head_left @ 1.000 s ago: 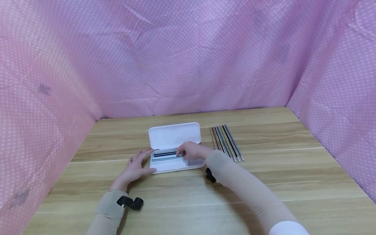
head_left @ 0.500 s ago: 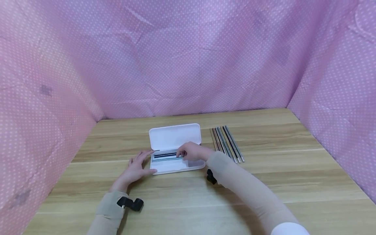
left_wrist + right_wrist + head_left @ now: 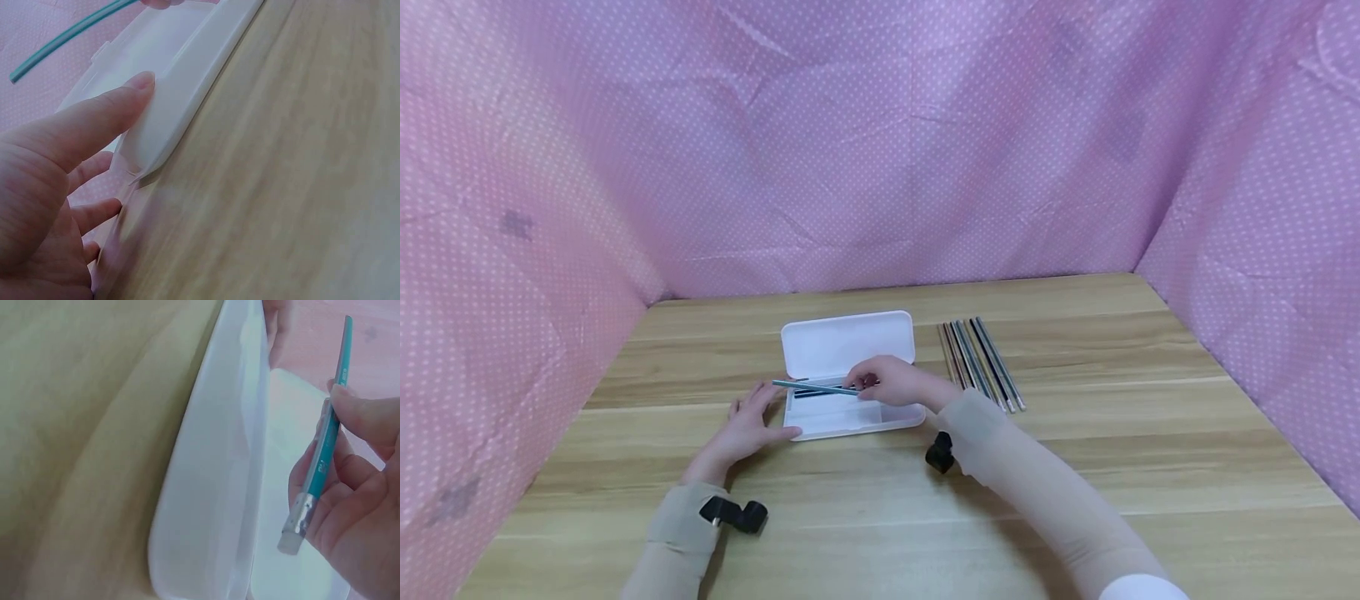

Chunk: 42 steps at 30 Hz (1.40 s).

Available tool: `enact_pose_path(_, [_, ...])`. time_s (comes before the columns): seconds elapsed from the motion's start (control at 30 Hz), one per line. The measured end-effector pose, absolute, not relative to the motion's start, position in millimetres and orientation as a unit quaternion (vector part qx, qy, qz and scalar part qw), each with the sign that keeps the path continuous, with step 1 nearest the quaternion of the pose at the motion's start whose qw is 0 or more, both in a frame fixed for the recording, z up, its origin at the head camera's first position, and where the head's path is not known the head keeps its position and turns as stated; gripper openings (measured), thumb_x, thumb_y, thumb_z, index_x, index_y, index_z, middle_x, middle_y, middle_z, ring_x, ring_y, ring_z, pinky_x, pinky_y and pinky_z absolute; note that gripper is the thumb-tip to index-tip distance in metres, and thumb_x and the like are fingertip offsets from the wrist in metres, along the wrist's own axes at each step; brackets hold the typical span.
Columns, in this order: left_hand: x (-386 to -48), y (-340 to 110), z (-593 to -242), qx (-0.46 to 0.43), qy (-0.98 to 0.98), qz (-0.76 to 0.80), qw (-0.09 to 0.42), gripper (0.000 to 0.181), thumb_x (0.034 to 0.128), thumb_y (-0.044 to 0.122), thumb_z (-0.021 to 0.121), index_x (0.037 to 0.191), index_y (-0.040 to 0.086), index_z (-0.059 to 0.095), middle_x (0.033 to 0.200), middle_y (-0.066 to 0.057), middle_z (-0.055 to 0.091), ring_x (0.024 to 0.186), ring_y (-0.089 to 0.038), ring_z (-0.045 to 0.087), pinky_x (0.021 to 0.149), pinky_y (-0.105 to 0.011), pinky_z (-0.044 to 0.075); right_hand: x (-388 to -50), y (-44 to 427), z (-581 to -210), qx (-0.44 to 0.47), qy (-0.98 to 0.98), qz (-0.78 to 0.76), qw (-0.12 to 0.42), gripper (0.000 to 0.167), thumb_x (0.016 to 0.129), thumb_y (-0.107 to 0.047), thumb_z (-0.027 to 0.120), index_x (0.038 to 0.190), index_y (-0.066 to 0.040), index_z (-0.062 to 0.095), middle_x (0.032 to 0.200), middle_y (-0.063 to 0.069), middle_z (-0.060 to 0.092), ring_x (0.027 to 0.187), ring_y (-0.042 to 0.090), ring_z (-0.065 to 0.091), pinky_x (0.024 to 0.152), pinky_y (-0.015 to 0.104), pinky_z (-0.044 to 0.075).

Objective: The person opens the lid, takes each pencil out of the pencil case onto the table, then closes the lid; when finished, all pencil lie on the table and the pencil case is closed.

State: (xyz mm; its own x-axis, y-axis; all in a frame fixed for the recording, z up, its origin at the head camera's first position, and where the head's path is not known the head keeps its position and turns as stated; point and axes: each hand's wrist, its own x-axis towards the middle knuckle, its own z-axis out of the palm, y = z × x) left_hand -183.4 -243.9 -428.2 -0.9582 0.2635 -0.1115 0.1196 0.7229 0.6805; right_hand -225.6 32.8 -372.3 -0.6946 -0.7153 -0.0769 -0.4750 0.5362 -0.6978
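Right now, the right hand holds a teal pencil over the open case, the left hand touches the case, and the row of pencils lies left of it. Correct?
Not quite: the row of pencils lies right of the case, as the head view shows. The right hand does hold a teal pencil over it, and the left hand touches it.

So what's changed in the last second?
The slim teal pencil has gone up, out of the open white rectangular case; the right hand, already at it earlier, rose with it and pinches it. Nothing was visibly let go. Unchanged: the left hand at the case's left end, the dark pencils inside, and the row of mixed-colour pencils on the wooden table.
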Motion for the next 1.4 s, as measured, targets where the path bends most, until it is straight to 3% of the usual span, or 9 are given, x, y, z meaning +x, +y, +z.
enact_pose_path(0.17, [-183,-244,-428,0.109,0.922,0.357,0.102,0.082,0.0770,0.040,0.076,0.143,0.010,0.038,0.153,-0.022,0.025,0.142,-0.046,0.001,0.105,-0.068,-0.011,-221,39,-374,-0.335,0.839,-0.382,0.196,0.023,0.092,-0.003,0.059,0.113,-0.007,0.066,0.090,0.000,0.058,0.084,0.011,0.050,0.076,0.022,0.045])
enact_pose_path(0.33, [-182,-245,-429,0.117,0.918,0.365,0.098,0.083,0.0769,0.038,0.077,0.145,0.017,0.036,0.154,-0.017,0.027,0.143,-0.045,0.001,0.105,-0.068,-0.012,-217,48,-377,-0.311,0.820,-0.435,0.203,0.024,0.092,-0.003,0.058,0.114,-0.006,0.066,0.094,0.003,0.061,0.084,0.011,0.050,0.072,0.020,0.044])
enact_pose_path(0.57, [-181,-244,-430,0.125,0.917,0.367,0.091,0.080,0.0773,0.037,0.077,0.145,0.020,0.038,0.154,-0.015,0.027,0.143,-0.045,0.003,0.105,-0.069,-0.012,-211,66,-377,-0.260,0.795,-0.506,0.211,0.026,0.092,-0.004,0.057,0.117,-0.004,0.063,0.103,0.011,0.061,0.089,0.015,0.053,0.079,0.025,0.046])
enact_pose_path(0.8, [-181,-244,-429,0.124,0.919,0.363,0.090,0.079,0.0772,0.038,0.076,0.144,0.022,0.038,0.154,-0.015,0.026,0.143,-0.046,0.003,0.105,-0.069,-0.012,-205,88,-373,-0.193,0.789,-0.545,0.207,0.027,0.093,-0.009,0.057,0.120,-0.008,0.061,0.111,0.012,0.058,0.098,0.019,0.052,0.086,0.031,0.046])
enact_pose_path(1.07, [-180,-242,-429,0.126,0.918,0.365,0.089,0.078,0.0773,0.038,0.076,0.144,0.023,0.039,0.154,-0.015,0.027,0.143,-0.046,0.003,0.104,-0.070,-0.011,-204,121,-378,-0.164,0.792,-0.558,0.183,0.030,0.093,-0.009,0.057,0.122,-0.002,0.058,0.116,0.021,0.057,0.099,0.019,0.054,0.085,0.029,0.046])
enact_pose_path(1.27, [-180,-242,-429,0.123,0.918,0.366,0.089,0.078,0.0772,0.037,0.077,0.144,0.021,0.039,0.154,-0.015,0.027,0.143,-0.045,0.003,0.105,-0.070,-0.011,-212,150,-387,-0.120,0.755,-0.615,0.192,0.036,0.093,-0.007,0.054,0.127,0.005,0.050,0.109,0.009,0.055,0.096,0.014,0.048,0.080,0.025,0.042])
enact_pose_path(1.4, [-179,-242,-430,0.121,0.918,0.368,0.090,0.078,0.0772,0.037,0.077,0.144,0.022,0.039,0.154,-0.016,0.027,0.143,-0.045,0.003,0.105,-0.070,-0.011,-214,167,-388,-0.088,0.730,-0.642,0.216,0.037,0.095,-0.008,0.052,0.129,0.003,0.046,0.105,-0.001,0.049,0.097,0.013,0.044,0.082,0.027,0.038])
